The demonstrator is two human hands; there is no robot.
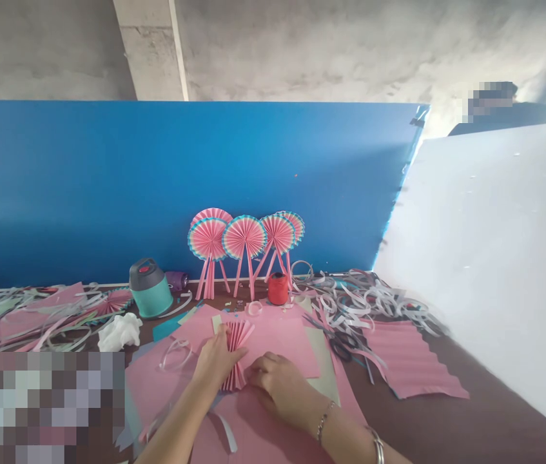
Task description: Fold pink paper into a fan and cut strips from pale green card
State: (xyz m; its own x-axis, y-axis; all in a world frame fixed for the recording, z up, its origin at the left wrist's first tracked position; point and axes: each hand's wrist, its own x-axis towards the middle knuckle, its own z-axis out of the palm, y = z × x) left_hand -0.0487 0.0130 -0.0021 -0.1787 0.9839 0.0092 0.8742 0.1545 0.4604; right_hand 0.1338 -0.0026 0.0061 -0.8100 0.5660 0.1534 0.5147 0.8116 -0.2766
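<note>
A pleated pink paper fan [240, 338], pinched in at its middle, lies on flat pink sheets [277, 335]. My left hand [215, 361] holds it from the left, thumb across the folds and fingers at its upper left edge. At the lower right edge of the fan, my right hand [275, 386] is closed with bent fingers against the folds; its fingertips are partly hidden. Loops of pale paper strip [176, 354] lie left of my left hand. Scissors [343, 348] with dark handles rest to the right of the sheets.
Finished round pink fans [244, 238] on paper sticks lean against the blue partition [108, 180]. Before them stands a red spool [278, 289]. A teal-and-grey container [149, 288] and crumpled white tissue [120, 332] sit left. Paper strips [364, 299] and creased pink paper [412, 357] lie right.
</note>
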